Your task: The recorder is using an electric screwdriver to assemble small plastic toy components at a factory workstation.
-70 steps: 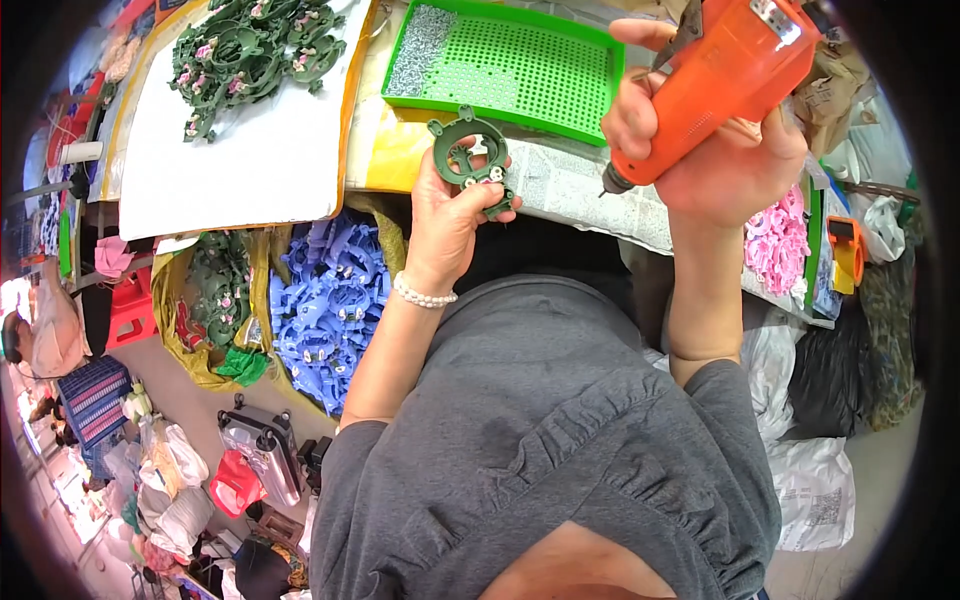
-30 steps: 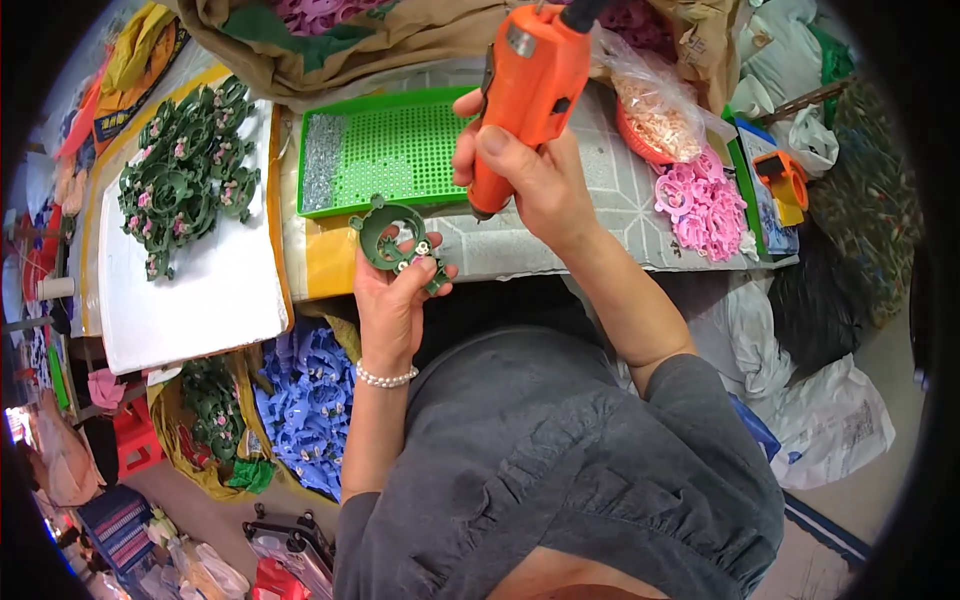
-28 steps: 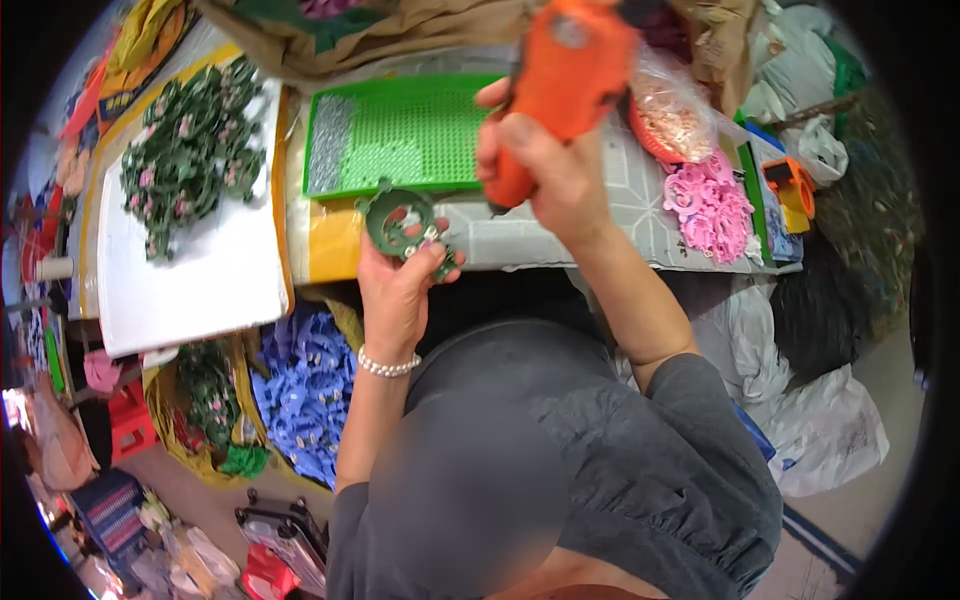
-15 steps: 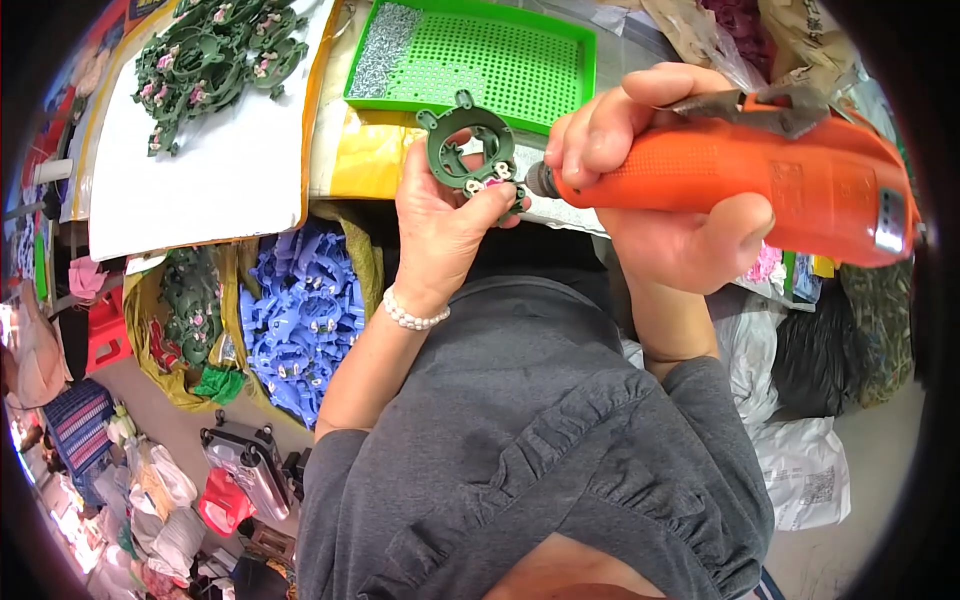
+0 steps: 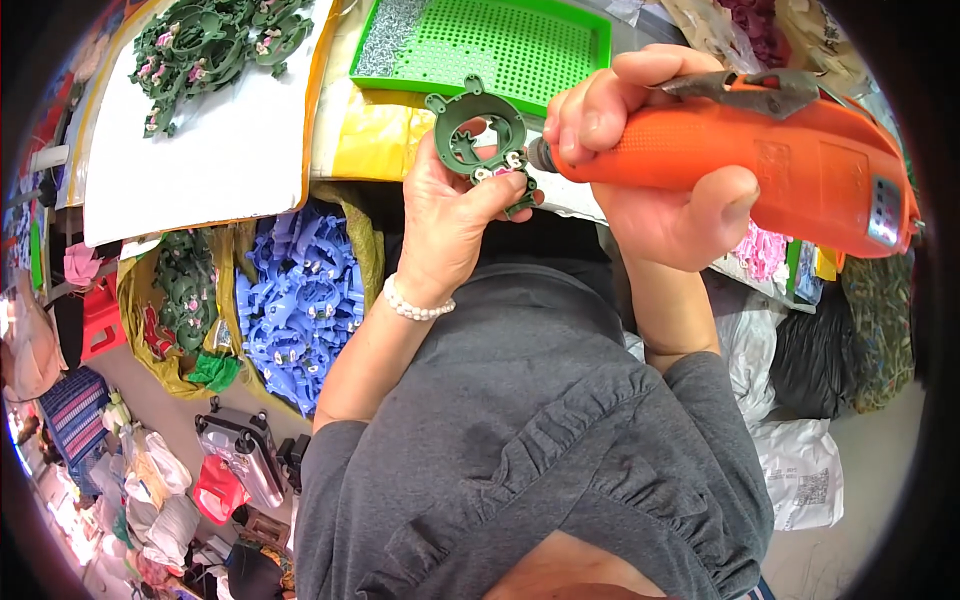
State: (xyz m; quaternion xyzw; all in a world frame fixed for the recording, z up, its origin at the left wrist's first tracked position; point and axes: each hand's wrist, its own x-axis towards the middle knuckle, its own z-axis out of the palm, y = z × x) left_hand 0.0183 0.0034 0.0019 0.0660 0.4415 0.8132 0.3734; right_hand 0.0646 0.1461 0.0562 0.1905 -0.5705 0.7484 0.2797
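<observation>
My left hand (image 5: 443,225) grips a dark green ring-shaped plastic part (image 5: 512,128) with small ear-like tabs on its rim. My thumb presses near small pink and white pieces at its lower end. In my right hand (image 5: 660,225) is an orange electric screwdriver (image 5: 740,160), lying sideways with its dark nose pointed left at the part. Whether the bit touches the part is too small to make out. Just beyond both hands sits a bright green perforated tray (image 5: 480,50) with small silvery screws (image 5: 388,40) heaped at its left end.
More green parts (image 5: 205,45) are piled on a white board (image 5: 200,170) at the far left. Below it stand sacks of blue parts (image 5: 300,300) and green parts (image 5: 187,295). A yellow packet (image 5: 385,130) lies by the tray. Plastic bags (image 5: 815,350) sit at right.
The green part has shifted slightly right and up in my left hand's grip. The screwdriver's nose stays close beside it. The whole view has shifted a little.
</observation>
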